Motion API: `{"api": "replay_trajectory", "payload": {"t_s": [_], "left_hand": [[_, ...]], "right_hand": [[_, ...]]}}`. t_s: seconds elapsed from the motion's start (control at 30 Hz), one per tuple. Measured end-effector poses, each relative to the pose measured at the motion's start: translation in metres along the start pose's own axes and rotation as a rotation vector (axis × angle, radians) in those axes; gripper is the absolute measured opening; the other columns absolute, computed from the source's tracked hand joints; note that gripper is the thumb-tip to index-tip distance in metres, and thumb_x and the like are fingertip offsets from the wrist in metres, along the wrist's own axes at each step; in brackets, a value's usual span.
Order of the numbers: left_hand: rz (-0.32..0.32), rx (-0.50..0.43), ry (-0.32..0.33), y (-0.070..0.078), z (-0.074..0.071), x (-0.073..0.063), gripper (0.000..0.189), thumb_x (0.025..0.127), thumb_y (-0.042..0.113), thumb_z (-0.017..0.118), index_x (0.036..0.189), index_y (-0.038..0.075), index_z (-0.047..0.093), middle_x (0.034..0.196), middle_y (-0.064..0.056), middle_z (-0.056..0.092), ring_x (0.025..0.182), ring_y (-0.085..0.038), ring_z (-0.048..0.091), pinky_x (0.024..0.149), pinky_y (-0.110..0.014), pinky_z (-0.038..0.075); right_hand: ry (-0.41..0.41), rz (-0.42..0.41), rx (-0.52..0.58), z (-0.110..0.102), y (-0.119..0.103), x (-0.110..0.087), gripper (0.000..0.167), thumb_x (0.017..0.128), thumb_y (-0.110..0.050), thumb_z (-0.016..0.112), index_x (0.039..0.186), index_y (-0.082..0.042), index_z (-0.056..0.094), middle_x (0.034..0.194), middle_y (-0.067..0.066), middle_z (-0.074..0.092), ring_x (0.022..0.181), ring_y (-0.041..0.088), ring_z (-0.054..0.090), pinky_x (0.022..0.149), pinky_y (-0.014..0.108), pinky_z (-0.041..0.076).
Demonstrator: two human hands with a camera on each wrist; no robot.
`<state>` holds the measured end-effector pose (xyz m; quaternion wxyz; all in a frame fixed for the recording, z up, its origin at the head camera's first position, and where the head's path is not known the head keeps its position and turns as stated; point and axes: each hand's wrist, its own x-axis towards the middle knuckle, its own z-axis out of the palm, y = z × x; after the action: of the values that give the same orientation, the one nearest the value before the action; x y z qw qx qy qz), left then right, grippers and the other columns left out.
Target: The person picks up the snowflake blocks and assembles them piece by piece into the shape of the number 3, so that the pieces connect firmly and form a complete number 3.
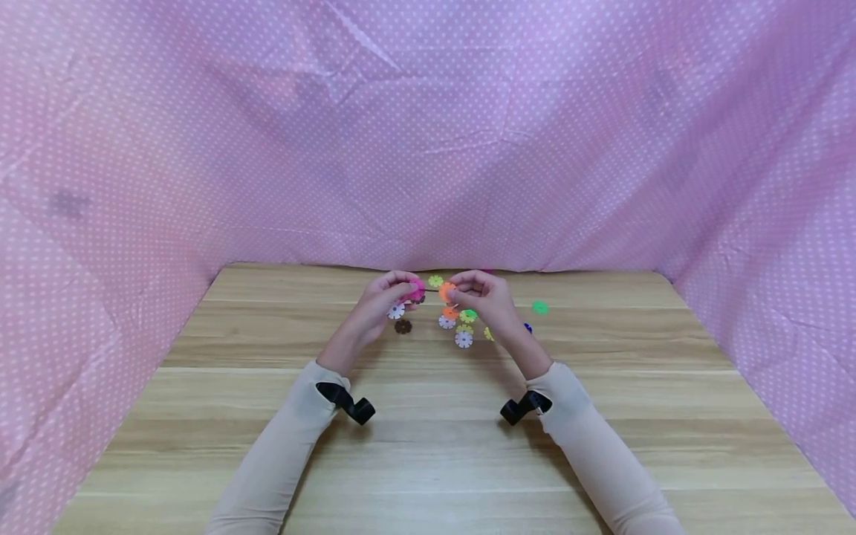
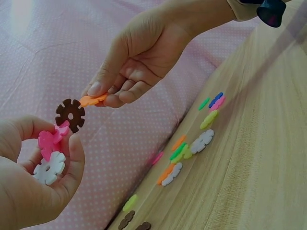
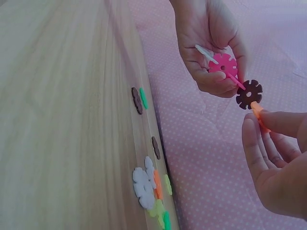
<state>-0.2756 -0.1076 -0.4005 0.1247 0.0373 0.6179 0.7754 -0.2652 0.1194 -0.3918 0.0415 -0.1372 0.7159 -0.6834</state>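
My left hand (image 1: 373,308) holds a small chain of notched, flower-shaped plastic discs above the table. Two pink discs (image 2: 47,143) are joined at an angle between its thumb and fingers. A white disc (image 2: 56,165) hangs off the palm side of the pink ones, and a brown disc (image 2: 62,111) sticks out past the fingertips. Between thumb and fingers, my right hand (image 1: 493,303) pinches an orange disc (image 2: 90,100). In the right wrist view, the orange disc's edge (image 3: 257,111) meets the rim of the brown disc (image 3: 243,97).
Loose discs lie on the wooden table (image 1: 428,446) under and around the hands. Among them are a white disc (image 1: 464,340), a brown one (image 1: 403,327) and, to the right, a green one (image 1: 540,307). Pink dotted cloth (image 1: 428,148) hangs behind and along both sides.
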Motion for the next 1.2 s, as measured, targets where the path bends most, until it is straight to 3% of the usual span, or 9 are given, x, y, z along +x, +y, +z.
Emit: {"api": "replay_trajectory", "payload": {"t_s": [0.33,0.53,0.83,1.03,1.2], "left_hand": [[0.004,0.007,-0.011,0.0,0.002,0.0,0.008,0.101,0.006,0.058,0.108,0.008,0.063,0.098,0.002,0.068,0.086,-0.008,0.065,0.077,-0.022,0.06],[-0.008,-0.007,0.001,-0.001,0.005,-0.001,0.01,0.101,0.006,0.057,0.11,0.007,0.063,0.098,0.002,0.068,0.087,-0.008,0.067,0.085,-0.026,0.061],[0.027,0.05,-0.013,-0.005,0.007,-0.001,0.034,0.097,0.007,0.067,0.127,-0.007,0.056,0.105,-0.002,0.062,0.097,-0.014,0.063,0.096,-0.033,0.06],[0.063,0.042,-0.036,-0.006,0.01,-0.002,0.039,0.095,0.001,0.068,0.129,-0.012,0.054,0.101,0.0,0.067,0.095,-0.012,0.068,0.094,-0.03,0.06],[0.08,0.061,-0.027,-0.004,0.011,-0.003,0.035,0.093,0.002,0.071,0.125,-0.008,0.06,0.099,0.0,0.07,0.093,-0.012,0.07,0.093,-0.03,0.061]], "right_hand": [[-0.025,-0.014,-0.025,0.001,0.001,0.001,0.029,0.092,-0.005,0.075,0.116,0.008,0.067,0.09,0.001,0.074,0.076,0.011,0.072,0.079,0.042,0.064],[-0.024,-0.013,-0.043,0.001,0.0,0.0,0.028,0.091,-0.003,0.075,0.116,0.008,0.068,0.093,0.006,0.074,0.076,0.01,0.071,0.075,0.031,0.064],[-0.009,-0.032,-0.027,0.0,0.001,0.0,0.027,0.091,-0.005,0.075,0.114,0.007,0.068,0.089,-0.001,0.074,0.077,0.019,0.072,0.078,0.04,0.064],[-0.013,-0.049,-0.054,-0.002,0.0,0.0,0.027,0.091,-0.006,0.076,0.113,0.006,0.07,0.09,-0.001,0.076,0.077,0.015,0.072,0.077,0.037,0.064],[-0.024,-0.061,-0.087,-0.006,-0.001,0.0,0.026,0.089,-0.008,0.078,0.111,0.004,0.073,0.089,-0.001,0.077,0.077,0.011,0.071,0.075,0.03,0.064]]}}
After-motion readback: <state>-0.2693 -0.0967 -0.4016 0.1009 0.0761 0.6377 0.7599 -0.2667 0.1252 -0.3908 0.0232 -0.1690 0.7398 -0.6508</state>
